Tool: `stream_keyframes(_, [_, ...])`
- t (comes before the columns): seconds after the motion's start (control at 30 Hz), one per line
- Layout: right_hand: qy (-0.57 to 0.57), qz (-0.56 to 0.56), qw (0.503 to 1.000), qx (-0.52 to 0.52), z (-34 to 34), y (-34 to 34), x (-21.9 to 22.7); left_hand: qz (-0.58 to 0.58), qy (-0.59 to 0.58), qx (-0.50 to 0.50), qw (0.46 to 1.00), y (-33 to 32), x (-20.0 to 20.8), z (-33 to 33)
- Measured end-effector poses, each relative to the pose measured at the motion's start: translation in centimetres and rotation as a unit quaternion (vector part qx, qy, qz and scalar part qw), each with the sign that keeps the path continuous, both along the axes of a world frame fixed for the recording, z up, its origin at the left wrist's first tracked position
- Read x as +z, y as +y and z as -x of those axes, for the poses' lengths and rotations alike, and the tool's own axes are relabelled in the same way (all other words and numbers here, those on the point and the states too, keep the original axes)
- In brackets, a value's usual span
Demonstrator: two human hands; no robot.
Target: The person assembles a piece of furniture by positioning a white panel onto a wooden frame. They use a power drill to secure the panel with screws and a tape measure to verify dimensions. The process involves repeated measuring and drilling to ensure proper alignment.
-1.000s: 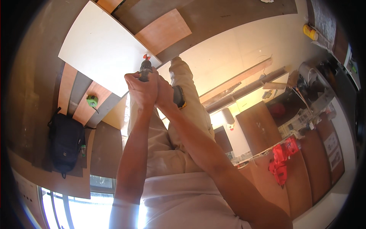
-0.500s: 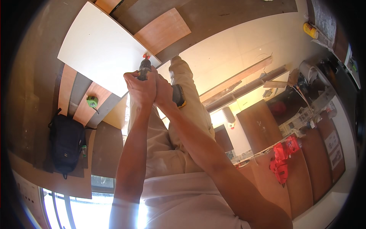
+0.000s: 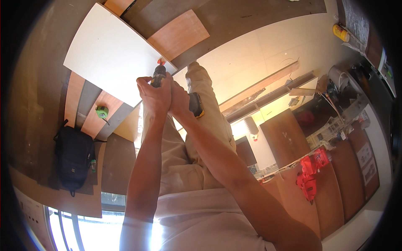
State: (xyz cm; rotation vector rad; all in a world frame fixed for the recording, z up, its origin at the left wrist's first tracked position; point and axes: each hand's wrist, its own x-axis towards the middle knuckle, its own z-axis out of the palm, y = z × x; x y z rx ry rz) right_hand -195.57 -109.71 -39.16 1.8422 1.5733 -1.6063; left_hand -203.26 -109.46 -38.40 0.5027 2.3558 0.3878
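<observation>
Both of my hands are wrapped round a black-and-yellow cordless drill [image 3: 196,104]. My left hand [image 3: 155,97] grips the drill's body behind the chuck, and my right hand [image 3: 179,98] closes on the handle; the battery end shows beside it. An orange-red bit or hole cutter [image 3: 161,61] at the drill's tip meets the white board [image 3: 104,54] near its right corner. Whether it has entered the surface I cannot tell. The board rests on wooden strips, with my right foot and leg [image 3: 201,88] close beside that corner.
A green tape measure [image 3: 101,111] lies on a wooden strip left of my hands. Farther left is a dark backpack [image 3: 74,157]. A plywood piece [image 3: 179,35] lies beyond the board. At right are a brown panel [image 3: 285,137], red bags [image 3: 307,180] and a yellow bottle [image 3: 341,33].
The drill and both hands stay in nearly the same place at the board's corner. My left index finger has lifted slightly off the drill.
</observation>
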Motion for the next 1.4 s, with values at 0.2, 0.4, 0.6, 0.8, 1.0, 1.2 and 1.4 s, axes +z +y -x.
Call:
stream_keyframes(0.2, [-0.019, 0.029, 0.999, 0.025, 0.0, 0.7, -0.3, 0.095, -0.083, 0.020, 0.992, 2.6, 1.1, 0.6])
stream_keyframes(0.4, [0.001, 0.054, 0.996, 0.067, 0.2, 1.8, -0.7, 0.114, -0.088, -0.014, 0.990, 3.5, 0.9, 1.2])
stream_keyframes(0.6, [0.117, -0.053, 0.988, -0.085, -0.2, 0.7, -2.0, 0.100, -0.066, -0.041, 0.992, 4.3, 0.0, 1.1])
stream_keyframes(0.8, [0.124, -0.019, 0.985, -0.116, 0.7, 2.3, 0.6, 0.101, -0.086, -0.032, 0.991, 4.1, 0.0, 1.4])
stream_keyframes(1.0, [0.059, -0.048, 0.995, -0.070, 1.1, 0.9, -0.3, 0.079, -0.092, -0.022, 0.992, 3.7, 0.4, 1.5])
stream_keyframes(1.2, [0.132, -0.080, 0.981, -0.120, 0.4, -0.6, -2.5, 0.051, -0.092, -0.052, 0.993, 3.7, 0.3, 1.4])
stream_keyframes(1.4, [0.124, -0.038, 0.987, -0.099, 0.1, -0.7, -2.7, 0.039, -0.088, -0.054, 0.994, 3.6, 0.1, 1.5])
